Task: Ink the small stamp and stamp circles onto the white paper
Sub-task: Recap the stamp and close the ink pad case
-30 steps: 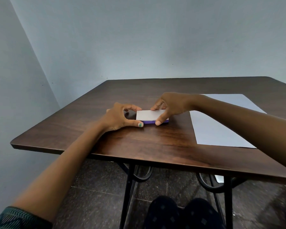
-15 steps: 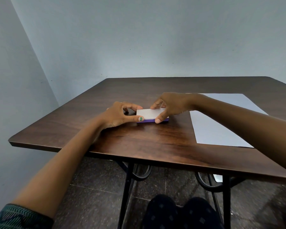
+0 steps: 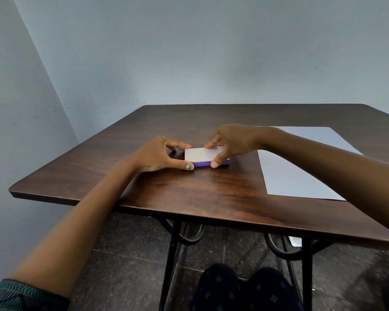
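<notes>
Ink pad (image 3: 206, 156), white lid over purple base, flat on table (image 3: 189, 194) left of white paper (image 3: 301, 167), pinched at its ends by left hand (image 3: 154, 157) and right hand (image 3: 230, 140), probably for opening; stamp not visible.

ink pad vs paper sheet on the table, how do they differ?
The ink pad is a small box with a purple base and some thickness; the paper is a large flat sheet. The pad is gripped by the left hand and right hand; the paper is not touched by either hand. The pad sits left of the paper. Both lie on the table and are white on top.
</notes>
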Tool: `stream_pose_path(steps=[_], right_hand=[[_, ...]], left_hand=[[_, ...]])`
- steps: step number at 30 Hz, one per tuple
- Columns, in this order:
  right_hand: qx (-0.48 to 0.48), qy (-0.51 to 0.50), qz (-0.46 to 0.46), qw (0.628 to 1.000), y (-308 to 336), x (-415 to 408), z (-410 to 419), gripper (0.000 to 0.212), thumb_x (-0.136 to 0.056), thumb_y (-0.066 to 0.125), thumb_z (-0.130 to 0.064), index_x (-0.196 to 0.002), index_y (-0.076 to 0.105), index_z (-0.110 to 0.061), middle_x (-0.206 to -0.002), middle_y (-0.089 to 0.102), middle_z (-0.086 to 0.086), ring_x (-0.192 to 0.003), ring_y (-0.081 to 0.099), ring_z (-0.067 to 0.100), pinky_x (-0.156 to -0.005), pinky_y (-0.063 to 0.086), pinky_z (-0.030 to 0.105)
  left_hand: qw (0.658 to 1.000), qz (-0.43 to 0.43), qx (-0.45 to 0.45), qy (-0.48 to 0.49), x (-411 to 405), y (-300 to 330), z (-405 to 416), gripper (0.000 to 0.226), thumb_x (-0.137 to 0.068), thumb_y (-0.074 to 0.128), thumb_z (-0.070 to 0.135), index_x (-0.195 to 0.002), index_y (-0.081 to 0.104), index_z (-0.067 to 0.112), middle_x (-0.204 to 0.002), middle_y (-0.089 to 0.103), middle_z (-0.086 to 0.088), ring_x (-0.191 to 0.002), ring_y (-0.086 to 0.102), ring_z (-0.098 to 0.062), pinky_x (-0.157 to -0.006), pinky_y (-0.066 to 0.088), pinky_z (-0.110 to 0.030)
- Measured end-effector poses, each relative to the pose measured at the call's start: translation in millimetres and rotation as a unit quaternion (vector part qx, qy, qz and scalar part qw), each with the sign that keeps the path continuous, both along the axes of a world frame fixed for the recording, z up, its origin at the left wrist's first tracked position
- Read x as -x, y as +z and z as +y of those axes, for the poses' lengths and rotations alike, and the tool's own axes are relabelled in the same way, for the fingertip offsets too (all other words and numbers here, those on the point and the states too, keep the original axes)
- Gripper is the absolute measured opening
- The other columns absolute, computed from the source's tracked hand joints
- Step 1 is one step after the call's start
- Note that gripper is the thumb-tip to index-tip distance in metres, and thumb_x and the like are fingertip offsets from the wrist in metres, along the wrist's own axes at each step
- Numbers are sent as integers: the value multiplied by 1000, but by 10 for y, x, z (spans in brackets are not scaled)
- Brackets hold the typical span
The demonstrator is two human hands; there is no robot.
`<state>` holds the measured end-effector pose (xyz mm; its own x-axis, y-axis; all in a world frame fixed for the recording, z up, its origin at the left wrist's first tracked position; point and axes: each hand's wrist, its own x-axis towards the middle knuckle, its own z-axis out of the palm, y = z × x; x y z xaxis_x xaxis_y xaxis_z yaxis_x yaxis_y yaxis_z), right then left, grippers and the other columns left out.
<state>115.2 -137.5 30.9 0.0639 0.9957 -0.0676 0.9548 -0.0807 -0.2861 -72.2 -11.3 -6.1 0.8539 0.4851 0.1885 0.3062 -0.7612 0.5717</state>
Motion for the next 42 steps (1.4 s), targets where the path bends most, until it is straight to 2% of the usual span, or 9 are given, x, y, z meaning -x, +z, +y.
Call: stream_pose_path(steps=[11, 15, 17, 21, 26, 29, 34, 38, 42], right_hand=[[-30, -38, -63, 997, -74, 14, -76, 74, -58, 68, -68, -124, 53, -37, -131, 54, -11, -125, 29, 17, -87, 22, 39], [-52, -54, -57, 996, 3, 64, -205, 89, -62, 69, -64, -139, 37, -35, -149, 38, -9, -138, 24, 22, -106, 22, 45], [-109, -71, 14, 991, 82, 39, -329, 78, -67, 73, -52, -136, 44, -29, -145, 43, -4, -131, 38, 20, -102, 36, 35], [-228, -110, 89, 963, 106, -5, -667, 29, -81, 67, -24, -109, 68, -16, -102, 65, 0, -88, 59, 12, -61, 40, 3], [-182, -107, 26, 977, -174, 116, -807, 32, -87, 58, -21, -118, 64, -16, -128, 62, 5, -110, 61, 17, -88, 38, 20], [-178, -81, 12, 981, -259, 180, -764, 37, -90, 55, -21, -126, 58, -13, -138, 55, 3, -125, 51, 17, -100, 33, 19], [-185, -63, -40, 980, -337, 217, -670, 27, -91, 53, -20, -111, 67, -11, -117, 69, 8, -110, 60, 24, -95, 44, 33], [-211, -61, -122, 968, -348, 195, -555, 23, -90, 48, -12, -92, 69, -3, -96, 71, 16, -92, 61, 29, -103, 36, 47], [-208, -68, -168, 961, -328, 182, -401, 19, -85, 47, -3, -84, 66, -2, -90, 68, 17, -89, 58, 31, -91, 43, 42]], left_hand=[[998, 42, 51, 19, -1, -3, 3, 64, -68, 78, 43, -127, 53, 39, -131, 51, 16, -121, 39, -2, -92, 26, -13], [997, 32, 61, 31, 41, 22, -84, 83, -68, 76, 44, -141, 37, 35, -138, 48, 13, -128, 41, -12, -99, 29, -24], [998, 7, 35, 51, 82, 25, -142, 86, -67, 76, 45, -142, 36, 33, -137, 49, 10, -124, 45, -14, -95, 33, -25], [995, -25, -43, 82, 211, -35, -291, 75, -71, 70, 53, -138, 43, 30, -139, 52, 5, -122, 53, -14, -99, 41, -29], [979, -21, -177, 99, 238, -111, -507, 44, -85, 63, 40, -127, 57, 31, -133, 60, 3, -113, 58, -20, -73, 32, -19], [977, -20, -185, 100, 183, -89, -558, 37, -87, 62, 32, -124, 61, 24, -131, 61, -2, -118, 57, -22, -82, 40, -25], [974, -7, -204, 96, 172, -65, -562, 35, -88, 60, 30, -122, 62, 21, -128, 63, -4, -118, 57, -24, -95, 45, -34], [971, 13, -220, 94, 98, -69, -503, 35, -92, 55, 28, -125, 60, 20, -132, 60, -4, -122, 55, -26, -98, 45, -40], [967, 41, -232, 93, -46, -35, -361, 35, -93, 53, 24, -127, 59, 17, -134, 58, -6, -122, 54, -29, -99, 43, -41]])
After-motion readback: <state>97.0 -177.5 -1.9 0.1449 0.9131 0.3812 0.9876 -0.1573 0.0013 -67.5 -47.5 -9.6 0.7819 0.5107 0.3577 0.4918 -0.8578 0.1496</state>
